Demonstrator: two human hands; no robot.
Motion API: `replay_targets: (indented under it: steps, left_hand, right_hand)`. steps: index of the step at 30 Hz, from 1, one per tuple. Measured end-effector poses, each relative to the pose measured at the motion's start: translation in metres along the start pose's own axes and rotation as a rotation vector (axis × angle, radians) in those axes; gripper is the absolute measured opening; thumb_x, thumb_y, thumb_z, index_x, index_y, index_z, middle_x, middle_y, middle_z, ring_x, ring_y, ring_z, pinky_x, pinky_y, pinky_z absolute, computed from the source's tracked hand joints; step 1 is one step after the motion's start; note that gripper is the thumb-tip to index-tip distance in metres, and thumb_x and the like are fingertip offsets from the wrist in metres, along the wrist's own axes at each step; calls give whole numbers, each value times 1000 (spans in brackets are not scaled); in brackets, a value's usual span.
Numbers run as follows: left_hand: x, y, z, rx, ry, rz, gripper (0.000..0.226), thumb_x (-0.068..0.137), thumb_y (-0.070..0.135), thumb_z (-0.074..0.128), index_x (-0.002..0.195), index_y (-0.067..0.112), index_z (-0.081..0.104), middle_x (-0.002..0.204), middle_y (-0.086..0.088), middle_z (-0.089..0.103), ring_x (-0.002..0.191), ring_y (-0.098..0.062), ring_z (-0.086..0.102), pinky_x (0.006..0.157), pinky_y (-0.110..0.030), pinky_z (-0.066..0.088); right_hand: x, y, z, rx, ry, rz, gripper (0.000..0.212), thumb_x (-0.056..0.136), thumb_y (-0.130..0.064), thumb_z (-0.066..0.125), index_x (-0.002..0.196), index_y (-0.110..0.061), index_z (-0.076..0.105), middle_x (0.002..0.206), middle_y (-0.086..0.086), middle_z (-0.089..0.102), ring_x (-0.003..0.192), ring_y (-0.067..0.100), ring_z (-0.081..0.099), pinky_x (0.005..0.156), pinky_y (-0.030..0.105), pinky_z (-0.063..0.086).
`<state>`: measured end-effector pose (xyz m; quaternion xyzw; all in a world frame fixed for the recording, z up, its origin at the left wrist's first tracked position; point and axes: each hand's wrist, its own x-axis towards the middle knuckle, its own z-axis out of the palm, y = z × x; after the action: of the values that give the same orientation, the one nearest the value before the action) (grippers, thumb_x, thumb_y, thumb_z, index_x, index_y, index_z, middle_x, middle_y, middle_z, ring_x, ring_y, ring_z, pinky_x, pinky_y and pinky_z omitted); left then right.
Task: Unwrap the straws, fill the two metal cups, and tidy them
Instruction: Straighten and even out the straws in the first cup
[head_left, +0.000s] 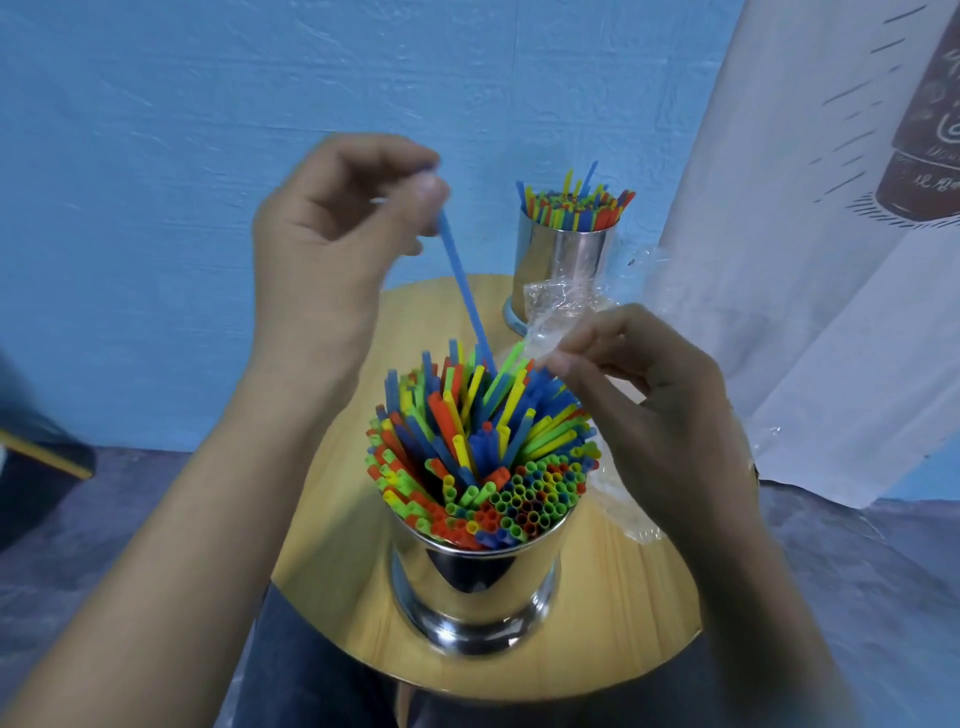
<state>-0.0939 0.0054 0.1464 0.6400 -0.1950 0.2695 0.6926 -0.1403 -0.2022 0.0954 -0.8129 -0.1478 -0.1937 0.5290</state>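
Left hand (332, 228) pinches a blue straw (464, 291) above the near cup (475, 577), tip angled into its crowded bundle to seat it. Right hand (639, 384), beside that cup, seemingly pinches clear wrapper (550, 317); far cup (563, 260) stands behind, full.

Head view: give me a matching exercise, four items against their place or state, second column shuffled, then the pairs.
Items:
1. blue straw
2. near metal cup
3. far metal cup
4. clear plastic wrap

States:
A. at the table's far edge, filled with straws
B. pinched by the right hand
C. held at its top by the left hand
D. at the table's near edge, straws splayed unevenly

Pairs: 1-C, 2-D, 3-A, 4-B
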Motion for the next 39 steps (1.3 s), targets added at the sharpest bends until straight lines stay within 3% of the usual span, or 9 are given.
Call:
replay_targets:
  steps: [3, 8, 11, 14, 18, 23, 26, 33, 39]
  left_hand:
    - [1, 3, -7, -127, 152, -11, 7, 97, 14, 66, 98, 21, 65, 89, 5, 67, 73, -13, 62, 67, -26, 48]
    - [-4, 2, -15, -207, 282, -38, 3, 101, 17, 63, 102, 19, 60, 94, 4, 65, 80, -16, 62, 71, -27, 50]
    - [-9, 0, -15, -263, 298, -97, 4, 102, 17, 62, 100, 19, 59, 94, 4, 65, 80, -16, 63, 73, -27, 52]
    - [-17, -5, -11, -262, 273, -165, 7, 101, 15, 63, 97, 20, 61, 93, 2, 65, 77, -17, 64, 74, -28, 53]
    - [-25, -14, -5, -186, 228, -239, 8, 99, 12, 66, 94, 18, 63, 88, 1, 69, 75, -20, 65, 74, -29, 55]
    - [-23, -16, -5, -179, 260, -287, 7, 99, 14, 66, 95, 16, 62, 86, 2, 72, 75, -19, 65, 75, -30, 56]
    - [-23, -18, -6, -142, 243, -318, 7, 98, 14, 68, 93, 16, 62, 85, 3, 73, 73, -17, 64, 76, -31, 57]
    - [-22, -15, -10, 227, -166, -358, 7, 93, 24, 74, 90, 22, 68, 85, 3, 76, 96, -21, 72, 94, -37, 53]
    - [-22, -9, -7, 262, -612, -415, 34, 94, 30, 66, 127, 24, 67, 121, 10, 74, 117, -2, 66, 101, -16, 48]
  right_hand:
    - [2, 3, 1, -113, -68, -3, 8, 94, -42, 69, 90, -36, 71, 99, -19, 72, 105, 6, 66, 85, 34, 54]
    - [3, 6, 1, 5, -98, -2, 9, 96, -31, 68, 89, -26, 72, 92, -14, 71, 95, 11, 69, 82, 24, 56]
    - [3, 4, 2, 117, -46, 5, 9, 95, -21, 70, 87, -18, 67, 87, -5, 72, 87, 11, 70, 77, 18, 54]
    - [5, 2, 0, 264, 74, -1, 10, 94, -15, 70, 89, -15, 62, 82, 2, 73, 83, 16, 72, 77, 26, 57]
    - [5, 0, -9, 493, 110, 46, 15, 90, -26, 71, 96, -15, 62, 80, 5, 73, 75, 19, 68, 76, 32, 57]
    - [4, 12, -13, 191, 61, 45, 12, 93, -19, 73, 102, -25, 69, 90, -4, 72, 81, 17, 67, 75, 30, 54]
    - [2, 12, -14, 356, 89, 75, 14, 96, -7, 65, 103, -18, 71, 83, 4, 73, 71, 18, 63, 66, 26, 51]
    - [6, 8, -20, 791, 349, 145, 12, 104, -14, 53, 97, -17, 62, 95, 7, 73, 81, 20, 70, 70, 26, 55]
    - [7, 4, -28, 578, 525, 46, 14, 110, -19, 44, 98, -17, 49, 77, -1, 68, 68, 17, 65, 69, 30, 55]
